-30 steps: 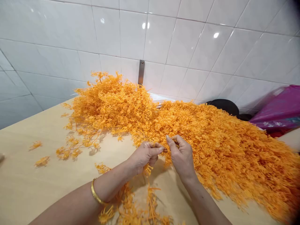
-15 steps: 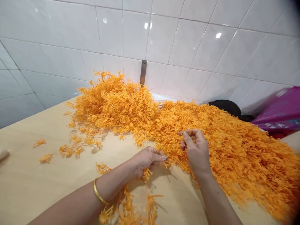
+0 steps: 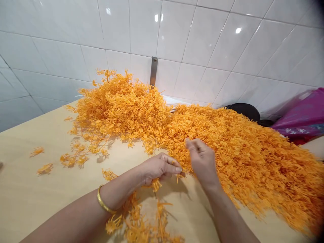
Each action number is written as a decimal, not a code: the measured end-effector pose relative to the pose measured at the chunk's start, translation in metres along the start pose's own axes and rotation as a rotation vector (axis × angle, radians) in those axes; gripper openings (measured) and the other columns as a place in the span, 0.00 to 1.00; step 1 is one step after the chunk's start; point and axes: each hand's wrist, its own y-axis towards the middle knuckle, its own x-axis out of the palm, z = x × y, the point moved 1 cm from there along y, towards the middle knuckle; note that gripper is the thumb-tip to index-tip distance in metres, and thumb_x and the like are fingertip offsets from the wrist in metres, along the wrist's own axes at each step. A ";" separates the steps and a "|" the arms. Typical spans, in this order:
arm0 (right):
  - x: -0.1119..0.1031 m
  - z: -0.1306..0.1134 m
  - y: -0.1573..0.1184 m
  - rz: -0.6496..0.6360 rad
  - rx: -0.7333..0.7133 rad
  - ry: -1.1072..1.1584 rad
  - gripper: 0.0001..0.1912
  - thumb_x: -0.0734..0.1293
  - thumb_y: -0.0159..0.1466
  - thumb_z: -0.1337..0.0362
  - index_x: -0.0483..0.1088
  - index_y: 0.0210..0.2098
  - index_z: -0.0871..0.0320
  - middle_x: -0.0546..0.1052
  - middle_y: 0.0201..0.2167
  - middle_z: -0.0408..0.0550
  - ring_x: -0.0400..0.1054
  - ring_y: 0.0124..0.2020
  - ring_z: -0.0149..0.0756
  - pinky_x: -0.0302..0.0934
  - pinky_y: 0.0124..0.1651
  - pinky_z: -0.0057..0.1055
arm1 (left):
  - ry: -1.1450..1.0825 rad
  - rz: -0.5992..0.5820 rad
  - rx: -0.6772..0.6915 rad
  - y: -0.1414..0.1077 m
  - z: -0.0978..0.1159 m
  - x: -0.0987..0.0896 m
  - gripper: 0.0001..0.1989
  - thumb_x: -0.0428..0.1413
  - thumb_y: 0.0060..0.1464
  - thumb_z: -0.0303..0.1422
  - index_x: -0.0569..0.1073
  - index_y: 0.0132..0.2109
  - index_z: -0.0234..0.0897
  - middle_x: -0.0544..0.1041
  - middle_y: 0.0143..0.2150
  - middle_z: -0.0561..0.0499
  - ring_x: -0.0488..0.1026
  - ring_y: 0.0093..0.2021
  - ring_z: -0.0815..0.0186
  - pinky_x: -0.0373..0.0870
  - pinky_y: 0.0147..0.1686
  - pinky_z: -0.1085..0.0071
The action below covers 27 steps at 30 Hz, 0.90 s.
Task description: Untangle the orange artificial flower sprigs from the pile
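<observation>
My left hand, with a gold bangle on the wrist, pinches a thin orange plastic piece between thumb and fingers. To its right, my right hand is raised in front of the orange pile, thumb and fingers drawn together; blur hides what its fingertips hold, if anything. A large pile of orange plastic flower-like pieces spreads behind both hands and to the right. A taller heap stands at the back left. More orange strands hang or lie below my left forearm.
Loose orange pieces lie on the pale table at the left. A metal bracket is fixed to the tiled wall. At the back right are a black round object and a purple bag.
My right hand has moved left, nearer my left hand, and its fingers are more closed. My left hand keeps its pinch. The view has shifted slightly.
</observation>
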 end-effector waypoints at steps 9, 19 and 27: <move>-0.012 0.006 0.002 0.252 -0.283 -0.550 0.16 0.61 0.55 0.62 0.64 0.43 0.60 0.63 0.41 0.56 0.57 0.43 0.43 0.52 0.45 0.41 | -0.553 0.209 0.137 0.012 0.003 -0.023 0.10 0.51 0.48 0.36 0.69 0.31 0.31 0.50 0.14 0.60 0.47 0.13 0.78 0.45 0.13 0.81; 0.026 -0.006 -0.025 -0.274 -0.189 -0.229 0.11 0.61 0.57 0.59 0.64 0.38 0.58 0.69 0.32 0.48 0.62 0.33 0.35 0.56 0.35 0.31 | -0.508 0.493 0.285 0.011 0.004 -0.027 0.09 0.56 0.38 0.23 0.68 0.31 0.35 0.66 0.21 0.56 0.64 0.21 0.74 0.60 0.21 0.79; 0.024 -0.002 -0.020 -0.193 -0.145 -0.155 0.02 0.59 0.57 0.68 0.61 0.27 0.58 0.66 0.27 0.44 0.59 0.30 0.32 0.53 0.32 0.28 | -0.412 0.334 0.265 0.009 0.005 -0.021 0.08 0.58 0.41 0.32 0.69 0.29 0.32 0.69 0.24 0.52 0.67 0.24 0.73 0.63 0.26 0.76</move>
